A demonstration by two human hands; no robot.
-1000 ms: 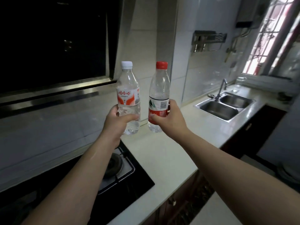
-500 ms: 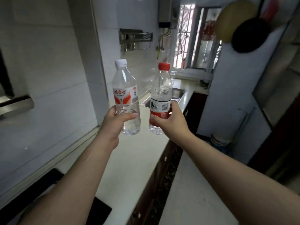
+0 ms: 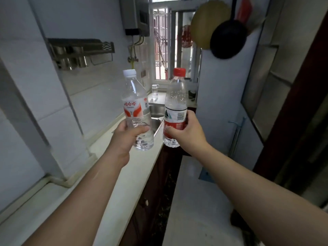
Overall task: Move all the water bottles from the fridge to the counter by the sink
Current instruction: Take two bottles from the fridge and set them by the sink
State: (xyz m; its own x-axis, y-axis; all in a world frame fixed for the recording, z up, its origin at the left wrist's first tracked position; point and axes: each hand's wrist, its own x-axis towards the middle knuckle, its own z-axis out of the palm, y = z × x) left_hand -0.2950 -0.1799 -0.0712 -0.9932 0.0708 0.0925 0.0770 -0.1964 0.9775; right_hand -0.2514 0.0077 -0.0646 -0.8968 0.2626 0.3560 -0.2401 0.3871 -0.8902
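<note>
Bottles ride upright above the counter's (image 3: pixel 110 167) front edge: left hand (image 3: pixel 124 139) wraps the white-capped bottle (image 3: pixel 135 110) low, right hand (image 3: pixel 186 134) grips the red-capped bottle (image 3: pixel 175 107) at its label. Thin plastic looks light, crushable, possibly slick; mid-body holds suit.

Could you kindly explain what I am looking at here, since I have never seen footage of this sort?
There is no machine: a person wears one wide-angle camera on the head, so you see their own bare arms from above. The left hand grips a clear plastic water bottle with a white cap; the right hand grips a clear plastic water bottle with a red cap and red label. Both are held in the air above the pale counter, which leads to a steel sink. A small clear glass jar stands beyond the sink.
</note>
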